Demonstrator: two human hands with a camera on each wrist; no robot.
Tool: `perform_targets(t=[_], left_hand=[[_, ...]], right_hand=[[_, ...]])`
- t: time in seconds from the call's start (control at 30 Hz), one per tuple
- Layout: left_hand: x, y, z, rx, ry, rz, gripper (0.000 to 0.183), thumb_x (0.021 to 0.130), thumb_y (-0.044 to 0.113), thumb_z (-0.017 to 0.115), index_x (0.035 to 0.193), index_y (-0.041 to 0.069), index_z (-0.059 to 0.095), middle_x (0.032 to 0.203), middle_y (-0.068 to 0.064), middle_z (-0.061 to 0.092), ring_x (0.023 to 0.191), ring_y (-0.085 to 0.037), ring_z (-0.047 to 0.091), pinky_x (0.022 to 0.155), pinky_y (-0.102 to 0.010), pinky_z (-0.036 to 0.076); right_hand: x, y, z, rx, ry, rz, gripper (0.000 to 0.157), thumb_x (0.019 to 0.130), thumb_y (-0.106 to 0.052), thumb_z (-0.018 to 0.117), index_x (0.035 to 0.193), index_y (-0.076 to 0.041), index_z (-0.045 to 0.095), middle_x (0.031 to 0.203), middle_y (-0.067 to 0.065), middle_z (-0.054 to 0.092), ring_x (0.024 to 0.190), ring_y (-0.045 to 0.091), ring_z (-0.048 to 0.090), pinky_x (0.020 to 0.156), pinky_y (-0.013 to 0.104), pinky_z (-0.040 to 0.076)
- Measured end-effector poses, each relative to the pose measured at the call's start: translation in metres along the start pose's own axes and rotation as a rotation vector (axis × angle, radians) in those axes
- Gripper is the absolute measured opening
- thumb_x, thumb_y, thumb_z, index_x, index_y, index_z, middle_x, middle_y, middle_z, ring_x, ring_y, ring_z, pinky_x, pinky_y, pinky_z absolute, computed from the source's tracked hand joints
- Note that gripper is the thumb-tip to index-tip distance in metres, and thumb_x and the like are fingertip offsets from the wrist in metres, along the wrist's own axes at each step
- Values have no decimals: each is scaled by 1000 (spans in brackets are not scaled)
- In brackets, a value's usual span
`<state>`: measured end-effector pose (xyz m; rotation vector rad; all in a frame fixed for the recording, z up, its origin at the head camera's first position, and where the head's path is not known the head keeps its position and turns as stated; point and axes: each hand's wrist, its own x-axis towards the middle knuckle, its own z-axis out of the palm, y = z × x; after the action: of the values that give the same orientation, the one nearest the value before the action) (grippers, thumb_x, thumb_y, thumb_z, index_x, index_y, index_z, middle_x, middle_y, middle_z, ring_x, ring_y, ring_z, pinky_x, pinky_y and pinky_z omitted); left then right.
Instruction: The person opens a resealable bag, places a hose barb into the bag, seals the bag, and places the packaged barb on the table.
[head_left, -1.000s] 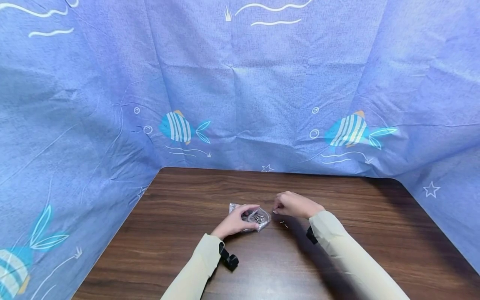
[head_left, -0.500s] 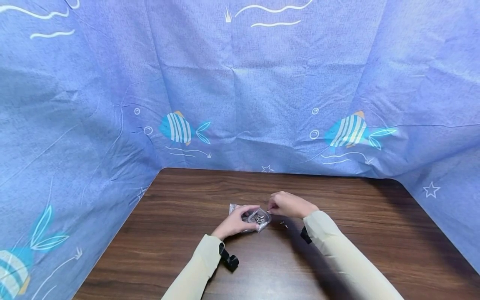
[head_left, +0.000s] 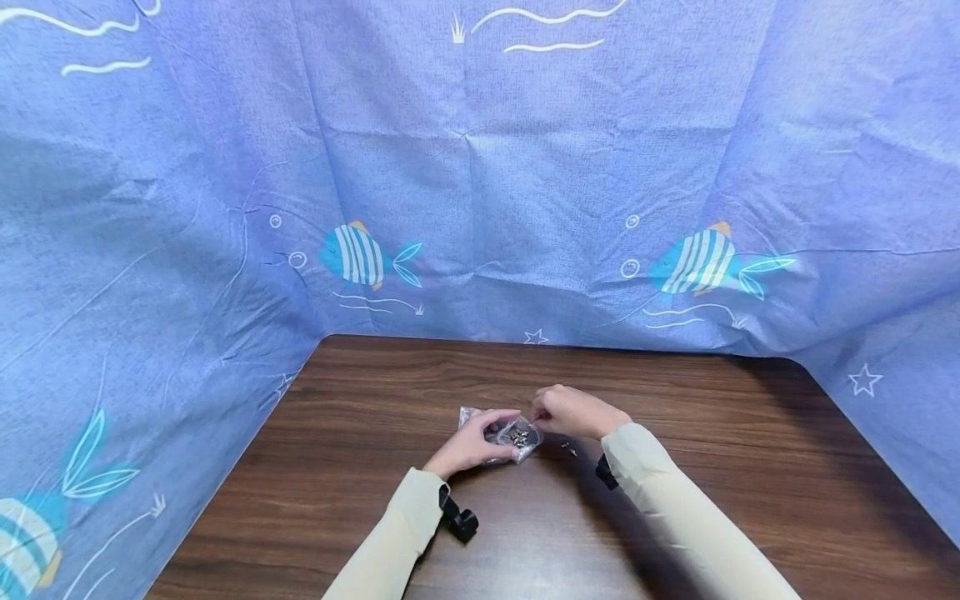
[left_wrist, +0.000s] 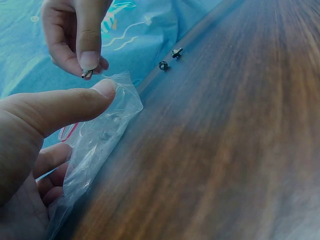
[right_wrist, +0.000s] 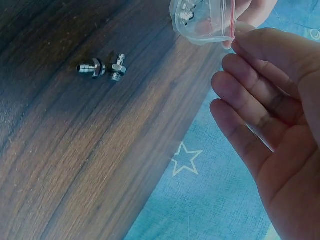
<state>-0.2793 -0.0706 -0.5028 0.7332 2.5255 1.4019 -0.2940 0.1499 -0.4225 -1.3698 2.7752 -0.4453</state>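
My left hand (head_left: 468, 443) holds a clear zip bag (left_wrist: 107, 132), its thumb and fingers spread around the mouth so that it gapes. Inside are several small silvery metal fittings (head_left: 519, 437). At the right side of the opening is my right hand (head_left: 576, 412), pinching one small metal fitting (left_wrist: 87, 74) between thumb and fingertips. Two loose pieces lie on the table right of the bag: a barbed hose fitting with a hex collar (right_wrist: 90, 68) and a branched metal fitting (right_wrist: 118, 67). Fingers partly cover the bag in the head view.
A dark wood-grain table (head_left: 360, 383) carries everything. Blue cloth (head_left: 525, 183) printed with fish and stars hangs behind it and at both sides. Black wrist cameras, such as the left one (head_left: 459, 517), hang beneath the sleeves.
My right hand has moved left with the small metal fitting, from beside the bag to its opening. The left hand and the bag have stayed in place.
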Motion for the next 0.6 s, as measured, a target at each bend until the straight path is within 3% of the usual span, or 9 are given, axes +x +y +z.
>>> perform_targets(t=[0.6], left_hand=[[-1,1,-1,11,0,-10,60,80,30,78,135,20,56,130,-3,58,113,-20,47,94,-35,42]], right_hand=[[-3,0,1,23,-49,42,4,83,-9,71,84,-6,73,78,-7,63,69,1,56,66,18,49]])
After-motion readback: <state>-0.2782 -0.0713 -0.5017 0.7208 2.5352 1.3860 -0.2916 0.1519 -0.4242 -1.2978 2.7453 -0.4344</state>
